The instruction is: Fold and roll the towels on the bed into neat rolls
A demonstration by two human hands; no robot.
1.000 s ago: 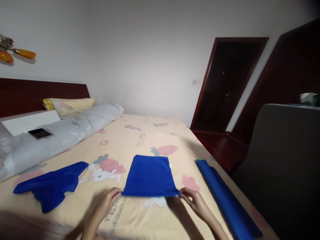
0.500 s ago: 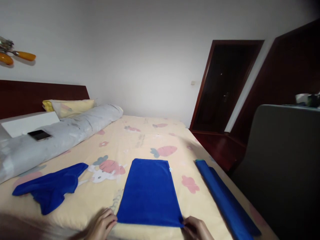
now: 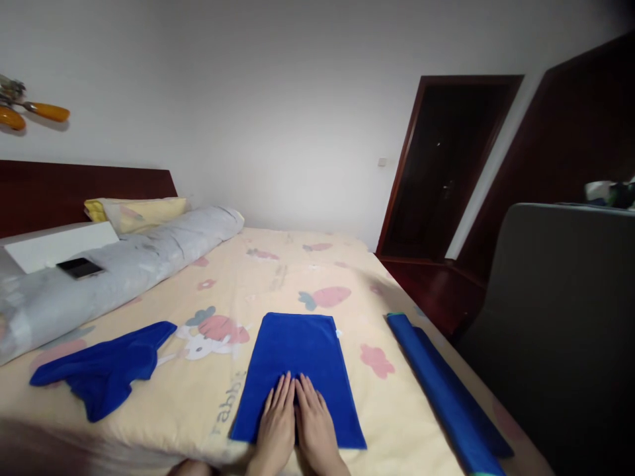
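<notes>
Both hands have left the near corners of the folded blue towel [image 3: 297, 350], where they were pinching half a second ago, and come in to its middle. The towel itself has not shifted on the bed [image 3: 278, 264].

The left hand [image 3: 275, 426] and the right hand [image 3: 317, 430] lie palm down, side by side, on the near half of the towel. Their fingers are straight and close together and point toward 12 o'clock. Neither hand grips anything; both are flat and pressed to the cloth, with the index fingers almost touching along the towel's centre line.

The towel is a flat rectangle near the bed's front edge. Its long axis runs from 6 to 12 o'clock, straight away from the person, so the far short edge lies at 12 o'clock from the fingertips and the two long edges lie at 9 and 3 o'clock. Each hand is equally near its own side; the left long edge belongs to the left hand, the right to the right.

At 9 o'clock from the towel, well apart, lies a crumpled blue cloth [image 3: 102, 370]. At 3 o'clock a rolled blue cloth [image 3: 441, 390] stretches along the bed's right edge. A phone [image 3: 79, 267] rests on the grey bolster [image 3: 149, 248] toward 10 o'clock.
</notes>
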